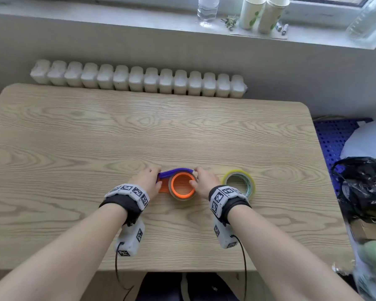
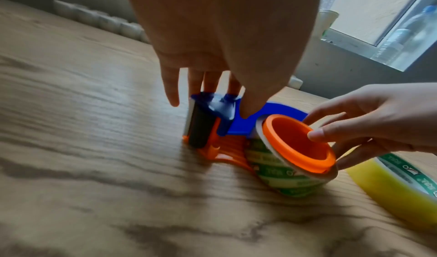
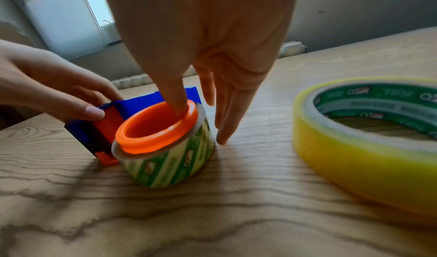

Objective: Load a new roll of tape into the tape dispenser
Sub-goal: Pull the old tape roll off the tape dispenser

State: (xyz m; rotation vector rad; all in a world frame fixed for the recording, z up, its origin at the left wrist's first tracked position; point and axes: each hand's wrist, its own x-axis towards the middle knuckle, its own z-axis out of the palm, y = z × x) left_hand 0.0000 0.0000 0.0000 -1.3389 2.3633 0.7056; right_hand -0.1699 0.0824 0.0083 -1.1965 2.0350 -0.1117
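A blue and orange tape dispenser (image 1: 176, 171) lies on its side on the wooden table (image 1: 182, 131). On its orange hub (image 2: 276, 128) sits a nearly bare tape core (image 3: 170, 165) with green print. My left hand (image 1: 147, 180) grips the dispenser's blue cutter end (image 2: 212, 107), thumb near side, fingers behind. My right hand (image 1: 204, 183) has its thumb (image 3: 177, 100) inside the hub and its fingers down the core's outer side, pinching hub and core. A full yellow tape roll (image 1: 251, 184) lies flat just right of my right hand, untouched.
A white radiator (image 1: 139, 79) runs behind the table's far edge. The windowsill above holds a water bottle (image 1: 207, 9) and paper cups (image 1: 261, 14). Right of the table are a black bag (image 1: 363, 187) and a blue perforated crate (image 1: 332, 135).
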